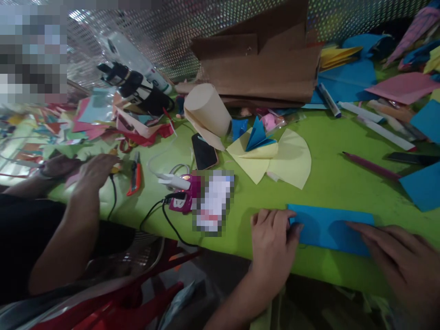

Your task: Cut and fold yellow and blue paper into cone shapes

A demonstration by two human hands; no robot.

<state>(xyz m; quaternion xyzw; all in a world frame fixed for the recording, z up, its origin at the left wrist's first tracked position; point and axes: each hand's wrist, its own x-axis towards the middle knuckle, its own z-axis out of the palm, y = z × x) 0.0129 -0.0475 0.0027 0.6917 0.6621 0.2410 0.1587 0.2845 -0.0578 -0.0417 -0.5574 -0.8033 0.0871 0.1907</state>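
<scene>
A folded strip of blue paper (330,229) lies near the table's front edge, its long side running left to right. At its left end my left hand (273,236) is closed on the paper, the thumb on top and the other fingers curled at the edge. My right hand (402,256) holds the right end, its fingertips pressed together on the upper face. Part of that end is covered by the hand. Beyond the strip, pale yellow paper pieces (292,156) lie with a pleated blue paper piece (257,137) on top.
A blurred-out phone (215,201), a magenta power strip (185,195) with cables and a dark phone (205,152) lie to the left. An orange cutter (134,176) is beside a co-worker's hand (98,169). Markers (387,132) and a maroon pencil (371,166) lie right; brown paper (261,68) stands behind.
</scene>
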